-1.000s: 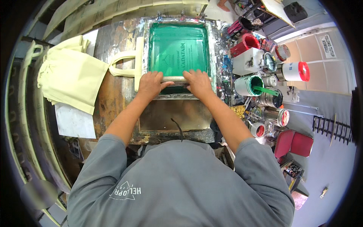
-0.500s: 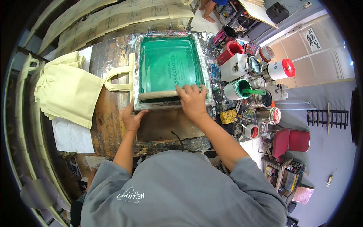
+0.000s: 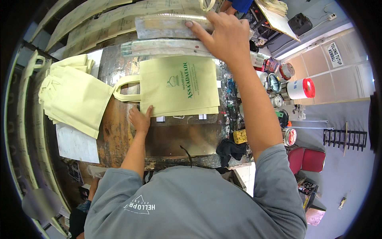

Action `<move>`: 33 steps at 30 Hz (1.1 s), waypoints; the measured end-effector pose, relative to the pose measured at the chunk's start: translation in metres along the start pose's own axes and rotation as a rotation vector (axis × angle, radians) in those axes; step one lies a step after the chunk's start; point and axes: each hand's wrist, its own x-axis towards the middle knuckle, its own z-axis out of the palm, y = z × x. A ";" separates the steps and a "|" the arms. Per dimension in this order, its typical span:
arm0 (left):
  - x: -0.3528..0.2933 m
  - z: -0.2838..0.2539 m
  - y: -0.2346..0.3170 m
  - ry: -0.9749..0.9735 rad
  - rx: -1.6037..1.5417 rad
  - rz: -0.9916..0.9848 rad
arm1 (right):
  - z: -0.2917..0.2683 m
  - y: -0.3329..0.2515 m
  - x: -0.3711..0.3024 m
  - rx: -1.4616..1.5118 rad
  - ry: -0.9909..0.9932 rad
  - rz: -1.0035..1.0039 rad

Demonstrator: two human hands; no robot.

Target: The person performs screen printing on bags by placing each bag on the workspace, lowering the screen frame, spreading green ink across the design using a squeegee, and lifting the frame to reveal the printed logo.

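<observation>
A pale yellow cloth bag (image 3: pixel 159 89) lies flat on the worn work table, its handle loop to the left and green printing on its face. My left hand (image 3: pixel 139 120) touches the bag's near left corner, thumb and fingers spread apart. At the far side, a screen printing frame (image 3: pixel 163 47) is tilted up, its edge towards me. My right hand (image 3: pixel 229 38) is closed on the raised upper edge of that frame, arm stretched forward. The frame's mesh and the squeegee are hidden from here.
A stack of blank yellow bags (image 3: pixel 75 95) lies on the left over white sheets. Paint jars (image 3: pixel 296 88) crowd the right edge, with a yellow sponge (image 3: pixel 240 136) and black cloth (image 3: pixel 230 151) nearer me. Racks of printed bags (image 3: pixel 99 24) stand behind. Another person's arm shows lower left.
The screen frame has swung up and away from the table, uncovering the printed bag. My right hand has moved from the squeegee to the frame's edge. My left hand has barely shifted.
</observation>
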 end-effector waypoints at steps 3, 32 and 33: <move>-0.006 0.010 -0.010 -0.086 -0.116 -0.114 | 0.002 0.004 0.007 0.039 -0.005 0.015; -0.036 -0.017 0.093 -0.469 -0.137 0.839 | -0.012 -0.002 0.002 0.059 -0.072 0.037; -0.052 0.000 0.112 -0.540 -0.090 0.899 | -0.011 0.003 0.003 0.080 -0.066 0.042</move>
